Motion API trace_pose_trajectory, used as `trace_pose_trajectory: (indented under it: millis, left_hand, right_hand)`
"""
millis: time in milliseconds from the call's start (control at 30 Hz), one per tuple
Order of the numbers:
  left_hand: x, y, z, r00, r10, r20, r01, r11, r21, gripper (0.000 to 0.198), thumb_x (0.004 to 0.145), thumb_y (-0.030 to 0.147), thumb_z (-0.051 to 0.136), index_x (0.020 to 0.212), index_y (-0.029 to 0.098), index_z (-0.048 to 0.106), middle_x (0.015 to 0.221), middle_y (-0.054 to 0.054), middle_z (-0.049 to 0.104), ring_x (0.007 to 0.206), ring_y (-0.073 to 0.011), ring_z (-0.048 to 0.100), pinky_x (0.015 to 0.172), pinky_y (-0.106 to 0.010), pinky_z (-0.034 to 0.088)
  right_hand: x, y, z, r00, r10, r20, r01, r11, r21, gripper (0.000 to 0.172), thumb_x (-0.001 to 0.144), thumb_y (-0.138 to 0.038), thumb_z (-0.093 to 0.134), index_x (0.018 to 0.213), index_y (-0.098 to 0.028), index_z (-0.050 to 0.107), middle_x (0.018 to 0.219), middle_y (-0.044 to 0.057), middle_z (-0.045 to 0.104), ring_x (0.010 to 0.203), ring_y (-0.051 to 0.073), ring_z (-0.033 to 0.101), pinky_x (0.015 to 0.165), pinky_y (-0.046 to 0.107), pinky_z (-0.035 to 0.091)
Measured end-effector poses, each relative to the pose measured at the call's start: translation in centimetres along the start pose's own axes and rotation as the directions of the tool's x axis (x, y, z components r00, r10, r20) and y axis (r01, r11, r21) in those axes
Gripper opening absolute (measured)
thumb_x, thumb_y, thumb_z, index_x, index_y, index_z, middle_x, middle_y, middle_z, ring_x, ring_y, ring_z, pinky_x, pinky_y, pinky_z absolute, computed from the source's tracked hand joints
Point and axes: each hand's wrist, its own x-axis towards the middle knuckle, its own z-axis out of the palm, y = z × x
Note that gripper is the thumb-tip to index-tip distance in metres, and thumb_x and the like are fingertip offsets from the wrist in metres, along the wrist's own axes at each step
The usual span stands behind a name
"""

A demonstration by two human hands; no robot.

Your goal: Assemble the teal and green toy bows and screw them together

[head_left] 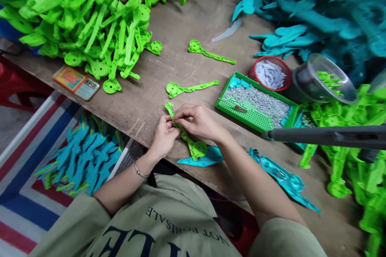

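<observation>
My left hand (164, 134) and my right hand (197, 120) meet at the table's near edge, both pinched on the middle of a long green plastic part (197, 148) with a round disc end. Its narrow tip (169, 108) pokes out above my fingers. Under the disc end lies a teal plastic part (208, 160). Two more loose green parts (188, 87) (211, 53) lie on the wooden table (181, 24) just beyond my hands.
A big heap of green parts (84, 12) fills the left back, a teal heap (316, 4) the right back. A green tray of small metal pieces (256, 106), a red basket (269, 73), a clear bowl (324, 80), a phone (76, 82) and a grey tool (325, 135) are nearby.
</observation>
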Motion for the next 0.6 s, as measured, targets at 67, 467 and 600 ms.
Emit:
trace_pose_trajectory:
  millis: [67, 467, 600]
  left_hand:
    - [0.0, 0.0, 0.1, 1.000, -0.009, 0.003, 0.009, 1.000, -0.009, 0.047, 0.062, 0.014, 0.073, 0.100, 0.021, 0.046, 0.079, 0.005, 0.069, 0.065, -0.0109, 0.065, 0.064, -0.025, 0.053]
    - [0.2, -0.3, -0.1, 1.000, -0.013, 0.008, 0.013, 1.000, -0.018, 0.041, 0.068, 0.016, 0.075, 0.097, 0.021, 0.047, 0.080, 0.003, 0.070, 0.073, -0.0140, 0.069, 0.068, -0.027, 0.057]
    - [0.2, -0.4, -0.1, 1.000, -0.006, 0.000, 0.006, 1.000, -0.016, 0.040, 0.067, 0.015, 0.074, 0.097, 0.021, 0.048, 0.081, 0.002, 0.071, 0.073, -0.0149, 0.069, 0.067, -0.027, 0.056]
  right_hand:
    - [0.0, 0.1, 0.0, 1.000, 0.010, -0.013, -0.011, 1.000, -0.020, 0.019, 0.084, -0.008, 0.060, 0.084, -0.017, 0.076, 0.088, 0.005, 0.075, 0.084, 0.015, 0.069, 0.080, 0.029, 0.053]
    - [0.1, 0.1, 1.4, 0.961, 0.220, -0.170, -0.213, 0.975, 0.056, 0.010, 0.075, -0.013, 0.059, 0.080, -0.015, 0.068, 0.075, 0.002, 0.070, 0.066, 0.013, 0.061, 0.064, 0.025, 0.047]
    - [0.1, 0.4, 2.2, 0.934, 0.297, -0.200, -0.268, 0.950, 0.160, 0.015, 0.071, -0.015, 0.056, 0.084, -0.016, 0.063, 0.073, -0.001, 0.066, 0.063, 0.011, 0.058, 0.060, 0.023, 0.045]
